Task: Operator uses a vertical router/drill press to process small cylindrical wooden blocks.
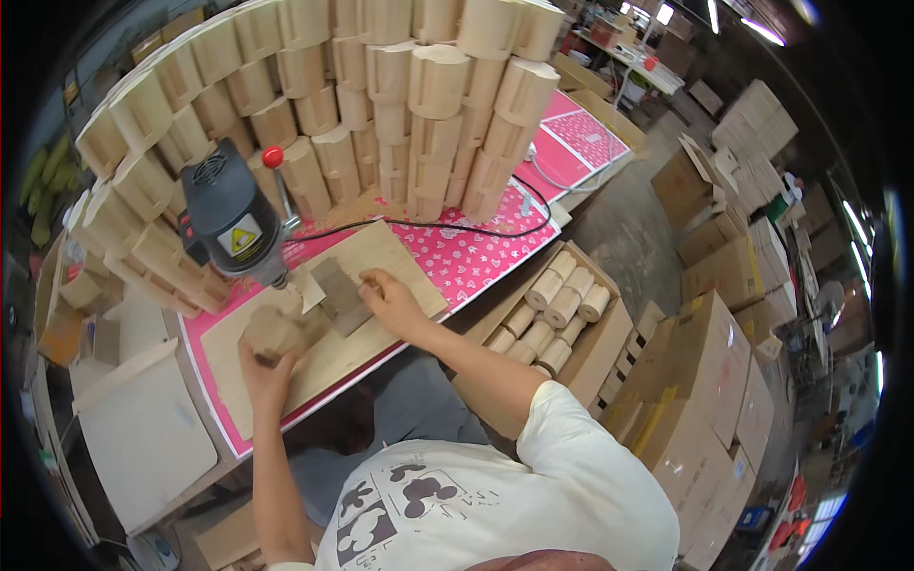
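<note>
My left hand (265,379) grips a short round wooden piece (272,329), slightly blurred, above a pale wooden board (405,266). My right hand (392,303) is curled with thumb and fingertips close together at the right edge of a grey-brown block (341,297); whether it pinches anything is too small to tell. A dark grey drill head (228,209) with a red-knobbed lever (273,158) points down beside the block. Under its tip sits a small pale wooden piece (307,288).
Stacked wooden cylinders (433,133) wall the back and left of the table, with a pink patterned cover (476,257). A black cable (457,226) crosses it. To the right, an open carton (609,343) holds several wooden cylinders; large cardboard boxes (695,381) stand beyond.
</note>
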`<action>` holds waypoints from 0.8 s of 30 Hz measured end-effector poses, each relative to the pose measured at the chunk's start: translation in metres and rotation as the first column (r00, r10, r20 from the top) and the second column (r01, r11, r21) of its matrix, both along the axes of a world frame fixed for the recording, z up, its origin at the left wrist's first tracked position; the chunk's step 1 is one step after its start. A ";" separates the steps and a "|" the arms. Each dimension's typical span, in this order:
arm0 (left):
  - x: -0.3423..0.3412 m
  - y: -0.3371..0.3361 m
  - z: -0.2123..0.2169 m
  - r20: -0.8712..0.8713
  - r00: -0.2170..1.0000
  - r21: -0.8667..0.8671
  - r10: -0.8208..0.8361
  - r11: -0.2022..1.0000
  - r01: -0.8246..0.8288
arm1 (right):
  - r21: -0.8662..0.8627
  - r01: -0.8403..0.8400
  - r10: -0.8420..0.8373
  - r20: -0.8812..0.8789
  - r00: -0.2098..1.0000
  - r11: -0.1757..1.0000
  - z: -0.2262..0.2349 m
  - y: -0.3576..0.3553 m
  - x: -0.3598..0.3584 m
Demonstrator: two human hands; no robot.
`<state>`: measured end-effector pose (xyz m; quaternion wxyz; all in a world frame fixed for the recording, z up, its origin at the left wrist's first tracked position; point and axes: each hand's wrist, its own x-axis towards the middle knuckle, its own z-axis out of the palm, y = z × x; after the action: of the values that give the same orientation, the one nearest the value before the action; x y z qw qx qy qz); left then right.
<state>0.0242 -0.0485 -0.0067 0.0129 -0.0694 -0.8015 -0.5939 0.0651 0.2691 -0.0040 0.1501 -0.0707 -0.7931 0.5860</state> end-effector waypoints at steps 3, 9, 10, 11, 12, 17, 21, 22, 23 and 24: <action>0.023 -0.037 -0.015 -0.002 1.000 0.097 0.015 0.995 -0.015 | -0.016 -0.013 0.013 -0.013 1.000 1.000 -0.010 -0.013 0.025; 0.073 -0.016 -0.001 0.023 1.000 0.004 -0.019 1.000 0.019 | 0.188 -0.339 0.354 -0.052 0.934 0.922 0.007 -0.052 0.082; 0.083 -0.001 0.006 0.067 0.997 0.062 -0.030 0.998 0.026 | 0.323 -0.280 0.347 -0.172 0.922 0.904 -0.004 -0.062 0.087; 0.093 0.015 0.015 0.117 0.993 0.122 -0.032 0.992 0.018 | 0.283 -0.345 0.395 -0.143 0.908 0.895 0.006 -0.066 0.096; 0.100 0.023 0.019 0.155 0.987 0.083 -0.038 0.996 0.025 | 0.246 -0.317 0.350 -0.100 0.932 0.916 0.010 -0.071 0.102; 0.116 0.070 0.036 0.146 0.969 -0.086 -0.197 0.974 0.211 | 0.126 -0.183 0.186 -0.010 0.983 0.975 0.005 -0.049 0.133; 0.127 0.103 0.048 0.121 0.889 -0.117 -0.441 0.883 0.454 | 0.039 -0.087 0.085 0.054 0.995 0.995 -0.001 -0.010 0.180; 0.129 0.114 0.051 0.107 0.855 -0.026 -0.508 0.858 0.513 | -0.085 0.005 -0.003 0.029 1.000 0.996 -0.010 0.001 0.193; 0.134 0.124 0.054 0.128 0.817 0.059 -0.562 0.827 0.559 | -0.209 0.099 -0.098 0.014 0.995 0.973 -0.020 0.014 0.207; 0.133 0.129 0.055 0.066 0.790 -0.058 -0.610 0.788 0.613 | -0.348 0.184 -0.177 0.052 0.983 0.919 -0.025 0.029 0.221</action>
<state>0.1574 0.0808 0.0485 -0.2002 -0.3123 -0.7582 -0.5363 0.2865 0.2985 -0.0292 0.1806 -0.1746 -0.6672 0.7012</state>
